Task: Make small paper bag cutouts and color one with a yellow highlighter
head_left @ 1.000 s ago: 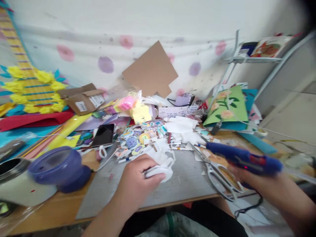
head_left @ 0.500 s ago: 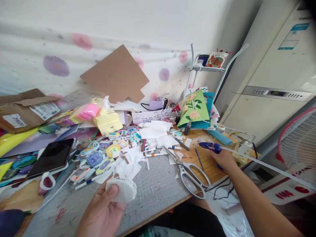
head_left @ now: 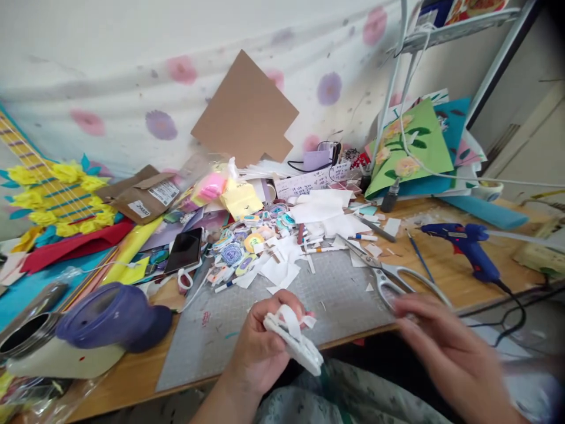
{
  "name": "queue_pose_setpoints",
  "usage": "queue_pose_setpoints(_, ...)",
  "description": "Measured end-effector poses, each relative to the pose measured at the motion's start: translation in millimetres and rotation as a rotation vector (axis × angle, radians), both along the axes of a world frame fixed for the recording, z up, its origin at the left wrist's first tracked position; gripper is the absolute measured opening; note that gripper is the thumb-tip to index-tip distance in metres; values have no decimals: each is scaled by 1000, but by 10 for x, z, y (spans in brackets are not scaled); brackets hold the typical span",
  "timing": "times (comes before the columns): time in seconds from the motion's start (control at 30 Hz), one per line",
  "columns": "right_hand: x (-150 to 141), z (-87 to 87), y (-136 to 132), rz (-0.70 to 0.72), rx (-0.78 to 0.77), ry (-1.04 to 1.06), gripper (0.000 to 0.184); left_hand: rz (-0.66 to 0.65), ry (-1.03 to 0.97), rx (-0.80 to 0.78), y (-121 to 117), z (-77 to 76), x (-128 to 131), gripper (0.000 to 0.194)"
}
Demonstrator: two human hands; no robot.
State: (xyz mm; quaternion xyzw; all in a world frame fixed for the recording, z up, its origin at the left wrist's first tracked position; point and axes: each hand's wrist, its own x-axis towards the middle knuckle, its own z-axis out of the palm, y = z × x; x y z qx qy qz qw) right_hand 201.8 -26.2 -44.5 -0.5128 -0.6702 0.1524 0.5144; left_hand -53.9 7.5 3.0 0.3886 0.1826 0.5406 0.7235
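My left hand (head_left: 260, 344) is closed around the edge of a thick white cardboard piece (head_left: 295, 343), tilted over the front edge of the table. A curled white paper strip (head_left: 290, 321) stands up on that piece. Blurred by motion, my right hand (head_left: 441, 341) is raised just in front of the scissors' handles, its thumb and fingers loosely apart with nothing seen in them. The scissors (head_left: 388, 274) lie on the right of the grey cutting mat (head_left: 339, 300). Behind my right hand rests a blue glue gun (head_left: 468, 241), lying on the wooden tabletop.
White paper scraps (head_left: 282, 262) and colourful cutouts (head_left: 233, 253) crowd the mat's back. A phone (head_left: 184, 250), a parcel bag (head_left: 141, 194) and a purple cup-like object (head_left: 110, 318) are on the left. Green painted card (head_left: 415, 147) leans by the rack at right.
My right hand has let go of the glue gun and come left and toward me. My left hand has turned the white piece edge-on. The view has swung left.
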Motion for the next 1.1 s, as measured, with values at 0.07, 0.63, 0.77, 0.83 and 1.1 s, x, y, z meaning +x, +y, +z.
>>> queue_pose_setpoints(0.07,-385,262,42,308,11,110,23,-19,39,40,-39,-7,5,21)
queue_pose_setpoints(0.63,-820,419,297,361,9,343,18,200,-131,-274,-128,-66,-17,23)
queue_pose_setpoints(0.77,-836,480,257,331,149,202,20,262,-265,-410,-128,-45,100,17)
queue_pose_setpoints(0.83,-870,521,228,293,203,167,20,250,-300,-444,-127,-33,136,17)
queue_pose_setpoints(1.1,-968,609,222,154,388,36,23,150,-333,-398,-128,-8,186,14)
